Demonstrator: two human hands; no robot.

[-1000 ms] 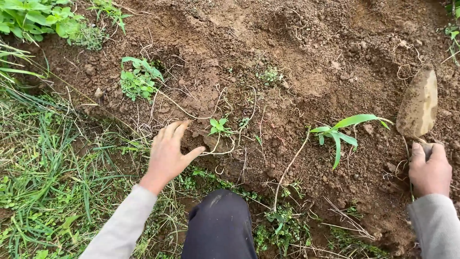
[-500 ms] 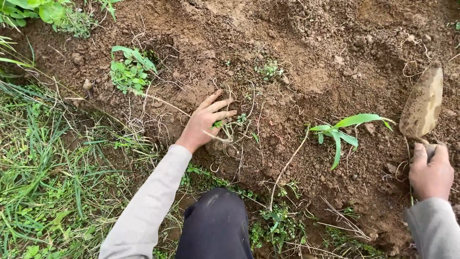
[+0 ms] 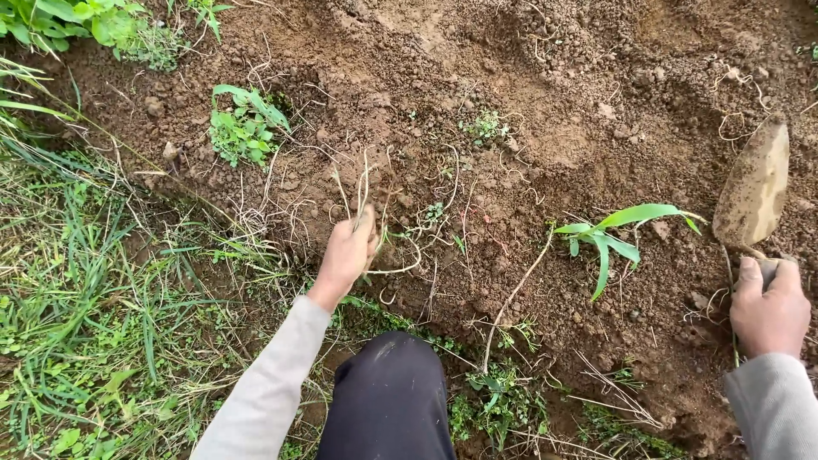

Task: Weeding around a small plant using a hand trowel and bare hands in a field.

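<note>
My left hand (image 3: pixel 346 255) is closed around a bunch of thin pale roots and weed stems (image 3: pixel 362 183) that stick up out of the brown soil (image 3: pixel 528 102) in the middle of the view. My right hand (image 3: pixel 769 307), at the right edge, grips the handle of a mud-caked trowel (image 3: pixel 753 186) whose blade points up and away, resting on the soil. A small green seedling with long leaves (image 3: pixel 609 234) stands in the earth between the two hands, nearer the right one.
A leafy weed clump (image 3: pixel 245 126) grows at the upper left of the soil patch. Grass (image 3: pixel 77 298) covers the left side. My dark-trousered knee (image 3: pixel 388 400) is at the bottom centre. Loose roots lie scattered over the dirt.
My left hand moved from an open reach over a small weed to a closed grip on a bunch of roots and stems. The right hand and trowel stayed in place.
</note>
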